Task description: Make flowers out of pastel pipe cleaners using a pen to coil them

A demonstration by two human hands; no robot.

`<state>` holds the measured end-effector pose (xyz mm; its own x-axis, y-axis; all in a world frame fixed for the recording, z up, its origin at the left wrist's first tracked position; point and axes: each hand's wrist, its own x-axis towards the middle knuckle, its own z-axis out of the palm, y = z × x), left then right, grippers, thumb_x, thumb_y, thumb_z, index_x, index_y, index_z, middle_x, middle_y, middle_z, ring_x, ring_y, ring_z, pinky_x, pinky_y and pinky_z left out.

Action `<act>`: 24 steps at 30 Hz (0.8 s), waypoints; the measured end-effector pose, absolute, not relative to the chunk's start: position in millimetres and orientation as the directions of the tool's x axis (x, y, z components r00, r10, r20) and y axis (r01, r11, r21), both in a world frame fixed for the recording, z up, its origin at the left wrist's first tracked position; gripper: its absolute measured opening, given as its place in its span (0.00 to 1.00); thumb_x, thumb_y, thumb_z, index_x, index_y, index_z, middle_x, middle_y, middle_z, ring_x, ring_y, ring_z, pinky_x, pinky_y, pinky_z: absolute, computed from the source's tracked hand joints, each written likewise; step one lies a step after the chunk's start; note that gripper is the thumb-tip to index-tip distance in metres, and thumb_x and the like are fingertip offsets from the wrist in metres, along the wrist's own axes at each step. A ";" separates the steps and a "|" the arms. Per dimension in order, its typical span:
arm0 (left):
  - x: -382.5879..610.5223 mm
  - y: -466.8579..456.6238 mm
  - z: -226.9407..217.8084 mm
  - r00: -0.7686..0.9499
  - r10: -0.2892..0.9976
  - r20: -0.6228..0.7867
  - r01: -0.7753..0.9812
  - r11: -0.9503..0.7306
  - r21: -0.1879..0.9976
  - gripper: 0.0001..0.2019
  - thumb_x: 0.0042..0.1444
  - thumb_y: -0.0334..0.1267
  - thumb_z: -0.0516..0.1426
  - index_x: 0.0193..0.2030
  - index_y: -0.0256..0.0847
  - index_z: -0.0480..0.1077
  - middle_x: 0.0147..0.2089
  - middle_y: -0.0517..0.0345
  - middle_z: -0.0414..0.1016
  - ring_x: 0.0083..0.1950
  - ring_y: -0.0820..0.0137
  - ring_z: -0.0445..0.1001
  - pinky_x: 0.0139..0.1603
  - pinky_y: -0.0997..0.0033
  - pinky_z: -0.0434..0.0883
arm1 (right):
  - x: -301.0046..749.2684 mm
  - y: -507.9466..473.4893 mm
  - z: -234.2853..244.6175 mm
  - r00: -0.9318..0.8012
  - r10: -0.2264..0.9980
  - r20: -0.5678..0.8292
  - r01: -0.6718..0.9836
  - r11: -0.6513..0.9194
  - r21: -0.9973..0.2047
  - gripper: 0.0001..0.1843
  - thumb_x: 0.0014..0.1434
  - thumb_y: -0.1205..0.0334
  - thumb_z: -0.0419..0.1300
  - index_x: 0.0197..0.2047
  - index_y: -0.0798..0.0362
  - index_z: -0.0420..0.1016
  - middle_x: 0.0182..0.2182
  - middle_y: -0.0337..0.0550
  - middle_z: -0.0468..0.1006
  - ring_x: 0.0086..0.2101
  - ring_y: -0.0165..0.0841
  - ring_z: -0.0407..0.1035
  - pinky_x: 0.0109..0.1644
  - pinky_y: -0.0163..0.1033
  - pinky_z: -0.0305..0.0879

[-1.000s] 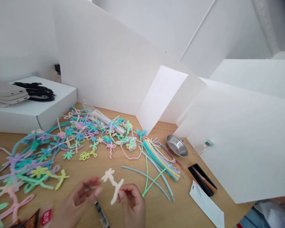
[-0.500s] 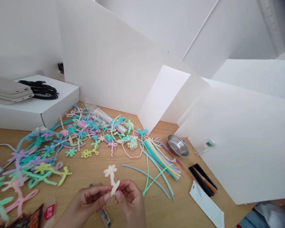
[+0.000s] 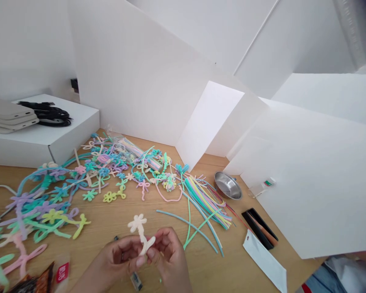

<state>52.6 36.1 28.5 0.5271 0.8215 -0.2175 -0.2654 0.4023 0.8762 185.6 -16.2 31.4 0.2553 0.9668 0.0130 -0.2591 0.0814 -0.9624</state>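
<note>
Cream fuzzy-wire flower [image 3: 137, 222], one: at the near side of the table [image 3: 213, 270], held above the wood, bloom upward and leaning left, a leaf-like loop at the foot of its stem.
Left hand [image 3: 118, 257]: thumb and fingers clamped on the lower stem.
Right hand [image 3: 172, 257]: fingertips pinched together at the loop, just beside the left.
Surface: pale brown wood, grain visible. Near, partly beneath the left hand, a pen [image 3: 136, 281]; near left, a packet with a red label [image 3: 62, 272].
Left to far middle: a heap of pastel wire flowers [image 3: 103, 173], tangled.
Middle right: a bundle of straight pastel stems [image 3: 205, 202].
Right: a steel bowl [image 3: 228, 186]; a clear bottle [image 3: 259, 189] with green-and-white cap end; an open black case [image 3: 264, 238]; a white pouch [image 3: 266, 262].
Far left: a white box [image 3: 82, 124] bearing stacked grey slabs [image 3: 7, 110] and coiled black cables [image 3: 53, 116].
Room: plain white panels [image 3: 134, 81] enclosing the far and right sides; a white sheet [image 3: 209, 118] leaning between.
</note>
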 end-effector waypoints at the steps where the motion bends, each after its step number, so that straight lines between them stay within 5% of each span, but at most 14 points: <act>1: 51.9 36.4 28.9 0.528 0.821 -0.217 -0.260 0.400 0.879 0.15 0.37 0.48 0.69 0.33 0.45 0.81 0.26 0.56 0.81 0.26 0.66 0.73 0.28 0.70 0.66 | 187.2 -16.7 31.6 0.244 0.969 0.019 -0.243 0.080 -0.967 0.15 0.50 0.55 0.67 0.36 0.53 0.69 0.29 0.39 0.75 0.27 0.29 0.67 0.30 0.33 0.63; 6: 46.3 39.6 28.2 0.519 0.825 -0.222 -0.231 0.385 0.893 0.11 0.40 0.42 0.69 0.34 0.46 0.81 0.20 0.62 0.76 0.20 0.73 0.66 0.21 0.75 0.60 | 195.4 -18.5 37.7 0.155 0.988 0.023 -0.150 0.046 -0.988 0.13 0.52 0.58 0.65 0.39 0.53 0.69 0.32 0.41 0.76 0.29 0.30 0.67 0.31 0.33 0.63; 11: 47.5 40.5 19.3 0.502 0.836 -0.222 -0.224 0.374 0.900 0.12 0.39 0.44 0.70 0.32 0.45 0.80 0.20 0.64 0.74 0.20 0.73 0.67 0.20 0.76 0.60 | 200.3 -20.1 47.8 0.136 0.989 0.051 0.079 0.041 -0.996 0.13 0.52 0.63 0.64 0.42 0.54 0.72 0.36 0.43 0.77 0.36 0.34 0.68 0.42 0.37 0.61; 17: 49.3 42.2 12.9 0.529 0.820 -0.218 -0.207 0.374 0.904 0.11 0.40 0.43 0.69 0.31 0.44 0.80 0.21 0.64 0.74 0.21 0.73 0.69 0.20 0.77 0.61 | 194.6 -12.1 31.4 0.218 0.969 -0.114 -0.164 -0.078 -0.983 0.10 0.48 0.59 0.69 0.32 0.55 0.76 0.28 0.41 0.78 0.29 0.31 0.68 0.34 0.34 0.61; 24: 40.3 59.6 -1.6 0.522 0.824 -0.220 -0.230 0.385 0.894 0.13 0.42 0.44 0.68 0.36 0.44 0.81 0.25 0.61 0.77 0.24 0.71 0.70 0.24 0.75 0.67 | 185.9 15.5 7.3 0.205 0.968 -0.146 -0.281 -0.085 -0.956 0.17 0.42 0.51 0.71 0.26 0.56 0.76 0.21 0.40 0.77 0.22 0.29 0.66 0.29 0.33 0.61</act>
